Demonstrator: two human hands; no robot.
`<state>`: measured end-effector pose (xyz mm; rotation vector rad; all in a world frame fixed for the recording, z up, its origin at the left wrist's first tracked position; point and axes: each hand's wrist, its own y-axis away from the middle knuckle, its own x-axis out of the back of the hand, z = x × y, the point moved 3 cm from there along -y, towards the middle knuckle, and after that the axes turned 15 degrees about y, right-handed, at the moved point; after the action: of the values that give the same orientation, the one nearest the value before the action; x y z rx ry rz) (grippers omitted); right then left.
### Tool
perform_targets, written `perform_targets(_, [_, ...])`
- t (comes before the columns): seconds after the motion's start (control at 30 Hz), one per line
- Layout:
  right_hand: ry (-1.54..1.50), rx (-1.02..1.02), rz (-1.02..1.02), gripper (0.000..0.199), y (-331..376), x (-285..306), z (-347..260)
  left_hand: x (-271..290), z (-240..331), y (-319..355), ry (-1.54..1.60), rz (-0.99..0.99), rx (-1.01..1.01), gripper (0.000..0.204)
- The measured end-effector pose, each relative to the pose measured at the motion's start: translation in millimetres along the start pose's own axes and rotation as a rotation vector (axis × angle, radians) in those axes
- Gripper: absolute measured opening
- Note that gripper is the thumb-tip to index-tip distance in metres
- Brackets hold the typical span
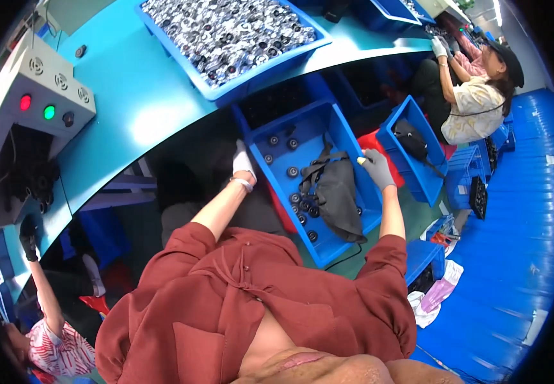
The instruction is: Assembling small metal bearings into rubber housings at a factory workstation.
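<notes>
A blue plastic bin [369,192] stands in front of me below the bench edge, my two hands at its opposite sides. On the left rim is my left hand [243,161] in a white glove, closed at the bin's edge, some fingers hidden. My right hand [378,169], in a grey glove with a pale yellow fingertip, is closed at the right rim. Inside the bin lie several small black round parts [293,171] and a dark grey cloth bag [338,195] with straps.
The curved turquoise bench [120,77] carries a blue tray [226,89] heaped with small black-and-silver parts. At left stands a white machine [59,83] with red and green lights. Another blue bin [395,137] holds a black bag. Co-workers sit at right [475,105] and lower left [59,342].
</notes>
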<state>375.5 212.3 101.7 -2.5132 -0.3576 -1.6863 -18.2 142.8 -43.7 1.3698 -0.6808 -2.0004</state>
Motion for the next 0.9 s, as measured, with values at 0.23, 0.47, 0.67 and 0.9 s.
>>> perform_targets(0.23, [-0.047,-0.186,-0.057,0.026,-4.1,-1.2,-16.9,46.3,83.3,43.7,-0.112,-0.356,-0.219,0.059])
perform_targets(0.47, [-0.083,-0.282,-0.039,0.025,-5.4,-5.2,-25.6,162.8,195.8,123.9,-0.233,-0.281,-0.478,0.043])
perform_targets(0.67, [-0.038,-0.294,-0.088,0.034,-25.4,-6.8,-18.3,265.6,254.5,172.1,-0.344,0.23,-0.622,0.049])
perform_targets(0.9, [0.082,-0.174,0.013,0.029,-35.6,-8.8,-37.4,484.5,178.3,121.7,-2.024,-0.033,-0.474,0.03])
